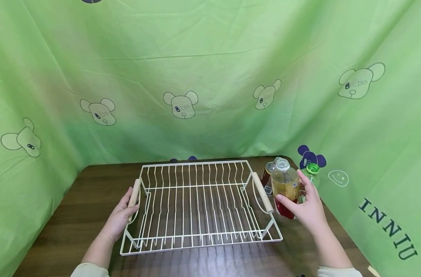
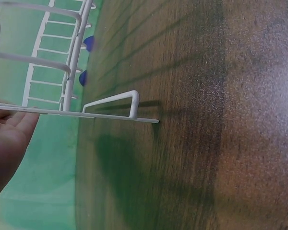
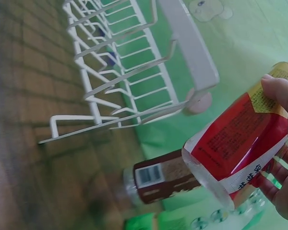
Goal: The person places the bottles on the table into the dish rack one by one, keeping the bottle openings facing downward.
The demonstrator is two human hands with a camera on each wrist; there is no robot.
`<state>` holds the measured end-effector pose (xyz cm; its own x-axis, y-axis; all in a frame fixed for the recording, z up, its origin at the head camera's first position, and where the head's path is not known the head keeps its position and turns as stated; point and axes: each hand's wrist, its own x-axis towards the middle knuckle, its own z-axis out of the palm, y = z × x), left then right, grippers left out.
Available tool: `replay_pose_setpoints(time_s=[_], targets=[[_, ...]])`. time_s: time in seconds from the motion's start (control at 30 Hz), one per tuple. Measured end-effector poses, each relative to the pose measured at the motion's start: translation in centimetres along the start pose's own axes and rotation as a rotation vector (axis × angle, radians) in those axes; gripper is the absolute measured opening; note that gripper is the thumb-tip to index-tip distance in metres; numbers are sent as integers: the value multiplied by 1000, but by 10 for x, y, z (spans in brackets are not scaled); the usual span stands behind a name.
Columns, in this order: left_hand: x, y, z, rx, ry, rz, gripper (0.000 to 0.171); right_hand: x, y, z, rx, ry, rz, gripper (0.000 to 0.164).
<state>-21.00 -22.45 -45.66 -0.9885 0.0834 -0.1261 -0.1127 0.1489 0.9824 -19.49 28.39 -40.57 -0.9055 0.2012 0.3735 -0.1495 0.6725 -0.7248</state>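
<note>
A white wire dish rack [image 1: 193, 235] with two pale wooden handles stands on the brown table. My left hand [image 1: 119, 218] grips its left handle [image 1: 135, 194], thumb over the near end. In the left wrist view, the fingers of the left hand [image 2: 12, 136] lie against the rack's side [image 2: 69, 93]. Beside the rack's right handle [image 1: 263, 192], my right hand [image 1: 308, 209] holds a plastic bottle [image 1: 284, 188] with a red and yellow label between thumb and fingers. In the right wrist view this bottle [image 3: 240, 139] is tilted, its base off the table.
A brown-labelled bottle [image 1: 267, 179] stands just behind the held one, right of the rack. Farther right, partly hidden by my right hand, is a green-capped bottle [image 1: 312, 171]. A green curtain [image 1: 224, 127] with mouse-head prints hangs round the table [image 1: 75, 215].
</note>
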Motion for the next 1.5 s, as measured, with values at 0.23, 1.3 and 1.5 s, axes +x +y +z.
replay_pose_setpoints(time_s=[0.23, 1.3, 1.5], targets=[[0, 1, 1, -8, -2, -4, 77, 11, -16, 1, 33, -28, -42, 96], [0, 1, 0, 8, 6, 13, 78, 42, -82, 76, -3, -335, -275, 79], [0, 5, -1, 72, 12, 28, 76, 43, -87, 91, -45, -377, -334, 79]])
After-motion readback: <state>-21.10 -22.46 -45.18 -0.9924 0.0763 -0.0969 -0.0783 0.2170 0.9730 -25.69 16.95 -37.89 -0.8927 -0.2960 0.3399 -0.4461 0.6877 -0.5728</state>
